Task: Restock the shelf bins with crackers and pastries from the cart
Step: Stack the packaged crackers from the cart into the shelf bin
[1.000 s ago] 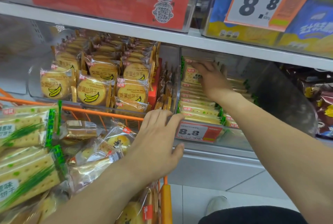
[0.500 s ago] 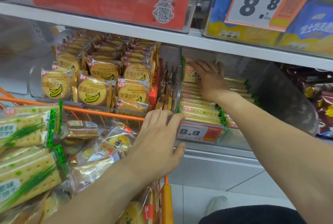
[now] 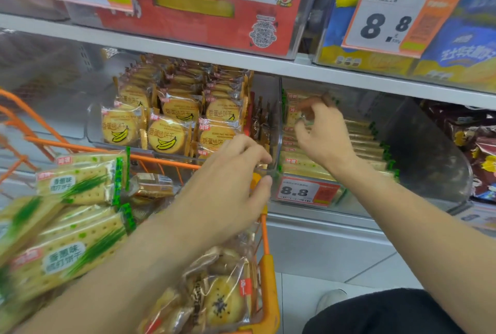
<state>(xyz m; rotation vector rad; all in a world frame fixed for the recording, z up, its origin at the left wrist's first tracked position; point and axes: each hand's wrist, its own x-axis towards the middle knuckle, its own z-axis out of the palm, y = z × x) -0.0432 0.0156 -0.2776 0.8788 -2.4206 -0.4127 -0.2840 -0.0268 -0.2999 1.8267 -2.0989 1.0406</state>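
Step in hand, by my read: tidying cracker packs (image 3: 300, 164) in right shelf bin (image 3: 429, 151). Right hand (image 3: 320, 132) over the stack, fingers curled near rear pack; blur, cannot tell if pinching it. Left hand (image 3: 225, 186) grips bin's front corner, steadying. Next: more green-striped crackers (image 3: 77, 186) from cart (image 3: 265, 266). Bin's back rows hidden under shelf.
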